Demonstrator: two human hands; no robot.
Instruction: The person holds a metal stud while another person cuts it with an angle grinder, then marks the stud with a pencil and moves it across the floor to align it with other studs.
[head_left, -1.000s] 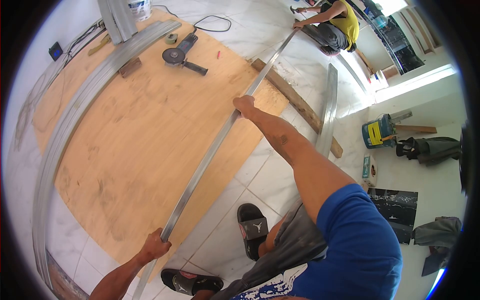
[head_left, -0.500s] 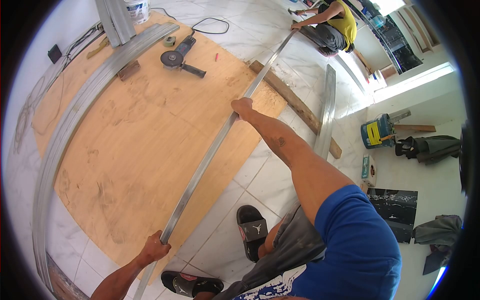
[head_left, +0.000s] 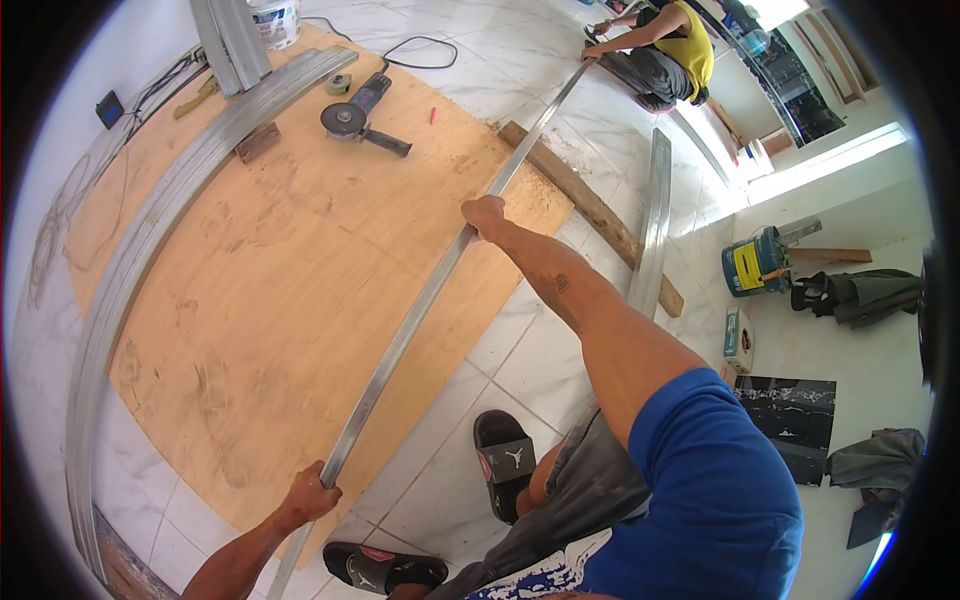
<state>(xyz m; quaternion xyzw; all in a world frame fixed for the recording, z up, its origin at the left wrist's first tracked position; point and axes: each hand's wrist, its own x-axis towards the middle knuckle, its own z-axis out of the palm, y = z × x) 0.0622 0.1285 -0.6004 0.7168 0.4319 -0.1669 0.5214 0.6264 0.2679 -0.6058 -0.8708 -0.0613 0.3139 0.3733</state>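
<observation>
A long, thin metal channel (head_left: pixel 405 335) runs diagonally across the view, above the plywood sheet (head_left: pixel 250 330). Near its lower end, the fingers of my left hand (head_left: pixel 311 494) are wrapped around it. Farther up, my right hand (head_left: pixel 485 217) grips the same channel near the sheet's right edge, its arm stretched out. At the far end, a crouching person in a yellow top (head_left: pixel 690 45) has a hand on the channel. The other hand of that person is close by, with a dark tool that I cannot make out clearly.
An angle grinder (head_left: pixel 345 118), a tape measure (head_left: pixel 339 84) and a wood block (head_left: pixel 258 142) lie on the sheet. More metal channels (head_left: pixel 140 250) curve along the left. A wooden plank (head_left: pixel 590 205) crosses the tiles; a dark bucket (head_left: pixel 752 265) stands at the right.
The person in the yellow top has brought the hand with the tool down closer to the channel's far end. My hands and the channel stay in place.
</observation>
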